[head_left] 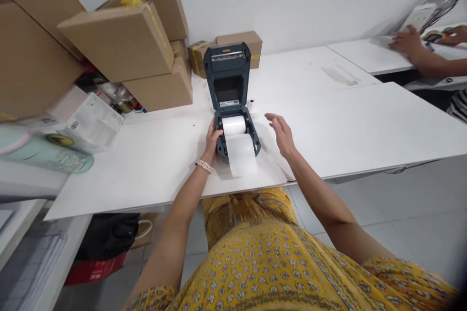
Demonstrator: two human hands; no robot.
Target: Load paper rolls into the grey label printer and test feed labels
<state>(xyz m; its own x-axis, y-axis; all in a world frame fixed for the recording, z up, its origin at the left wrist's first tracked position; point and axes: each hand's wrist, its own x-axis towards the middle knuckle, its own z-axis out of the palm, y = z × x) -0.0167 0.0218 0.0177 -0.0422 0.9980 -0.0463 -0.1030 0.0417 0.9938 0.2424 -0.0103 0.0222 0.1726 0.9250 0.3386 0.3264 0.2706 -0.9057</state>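
A dark grey label printer [258,138] stands on the white table with its lid [228,73] raised. Inside it sits a white paper roll [234,125], and a strip of paper [241,154] hangs out over the front towards the table edge. My left hand [213,140] grips the printer's left side, its thumb over the rim beside the roll. To the right of the printer, my right hand [280,132] is held apart from it, fingers stretched and nothing in them. A small white roll [251,105] stands just behind the printer's right side.
Cardboard boxes [120,43] are stacked at the back left, with smaller boxes [239,41] behind the printer. A mint-green bottle [47,150] lies at the left. At the far right, another person's hand [408,41] is on a neighbouring table. The front table edge [346,175] is close to my body.
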